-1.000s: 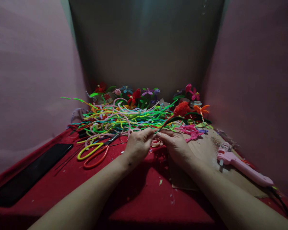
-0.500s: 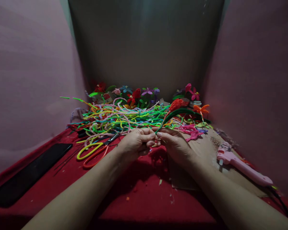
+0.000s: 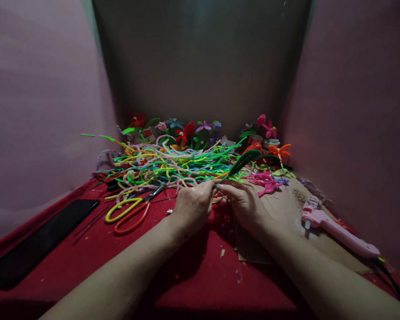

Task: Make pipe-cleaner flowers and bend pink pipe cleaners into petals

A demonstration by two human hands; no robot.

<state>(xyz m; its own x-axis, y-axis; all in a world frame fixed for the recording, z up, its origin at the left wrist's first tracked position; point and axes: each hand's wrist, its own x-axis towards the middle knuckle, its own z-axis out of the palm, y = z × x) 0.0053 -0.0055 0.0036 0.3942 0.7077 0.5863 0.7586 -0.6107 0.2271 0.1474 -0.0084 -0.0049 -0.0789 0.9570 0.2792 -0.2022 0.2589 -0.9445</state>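
My left hand (image 3: 194,202) is closed, knuckles up, around the lower end of a pipe-cleaner flower stem. Its fingertips are hidden. Right beside it, my right hand (image 3: 245,204) pinches the same stem between thumb and fingers. A dark green fuzzy leaf (image 3: 244,162) rises from between the hands and leans to the right. Behind its tip a red fuzzy bloom (image 3: 255,146) shows in part; whether it joins the held stem I cannot tell. A heap of many-coloured pipe cleaners (image 3: 173,162) lies just beyond my hands.
Scissors (image 3: 128,213) with yellow and red handles lie left of my left hand, near a black phone-like slab (image 3: 46,240). A pink glue gun (image 3: 336,229) rests on cardboard (image 3: 280,213) at right. Finished fuzzy flowers (image 3: 186,131) stand along the back. Red cloth (image 3: 200,275) covers the table.
My left hand has turned over, its knuckles now facing up. The held stem has rotated: the green leaf stands higher, and the red bloom is now mostly hidden behind it.
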